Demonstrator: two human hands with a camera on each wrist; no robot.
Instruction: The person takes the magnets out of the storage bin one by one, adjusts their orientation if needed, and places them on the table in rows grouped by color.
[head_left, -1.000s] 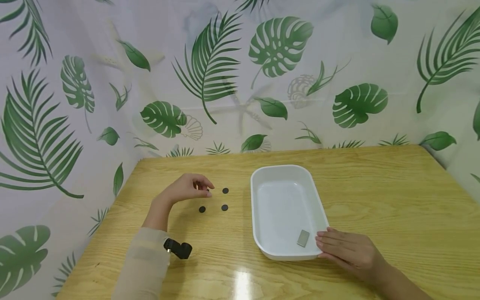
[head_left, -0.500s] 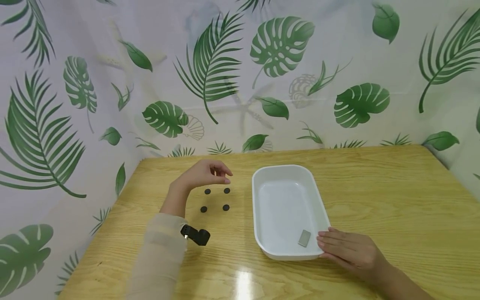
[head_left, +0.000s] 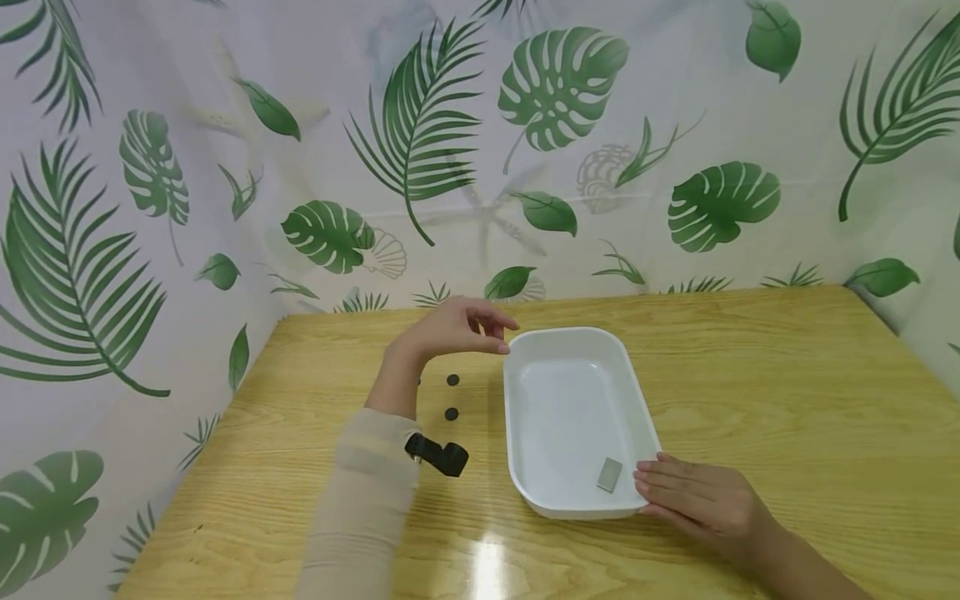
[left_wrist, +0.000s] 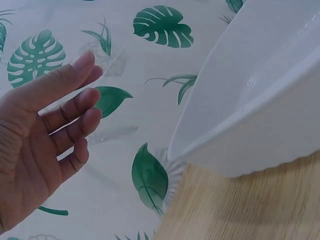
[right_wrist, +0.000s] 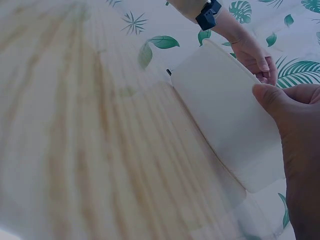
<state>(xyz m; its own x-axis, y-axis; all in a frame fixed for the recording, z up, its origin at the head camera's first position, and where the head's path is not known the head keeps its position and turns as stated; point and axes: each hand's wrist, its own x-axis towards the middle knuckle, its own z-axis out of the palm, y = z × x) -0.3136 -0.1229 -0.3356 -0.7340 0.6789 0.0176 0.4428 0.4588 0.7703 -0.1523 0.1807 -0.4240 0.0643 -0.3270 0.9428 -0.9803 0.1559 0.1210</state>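
A white rectangular plastic basin [head_left: 551, 417] stands on the table. My right hand [head_left: 701, 500] grips its near right corner, fingers over the rim and thumb on the outer wall in the right wrist view. Inside, near that corner, lies a small grey rectangular block [head_left: 609, 475]. My left hand [head_left: 468, 327] hovers at the basin's far left corner, fingers loosely bent. The left wrist view shows nothing between its fingertips and thumb. Left of the basin lie black discs, one farther back [head_left: 452, 380] and another nearer [head_left: 451, 413]; a third peeks out beside the left forearm.
The wooden table [head_left: 787, 400] reaches back to a leaf-patterned curtain [head_left: 637, 83], which also hangs along both sides. A black wrist-worn device [head_left: 437, 455] juts out from the left sleeve over the table.
My left hand has moved away from the black discs, rightward and back to the basin's far left corner. Its forearm now covers some discs. The right hand and basin have stayed put.
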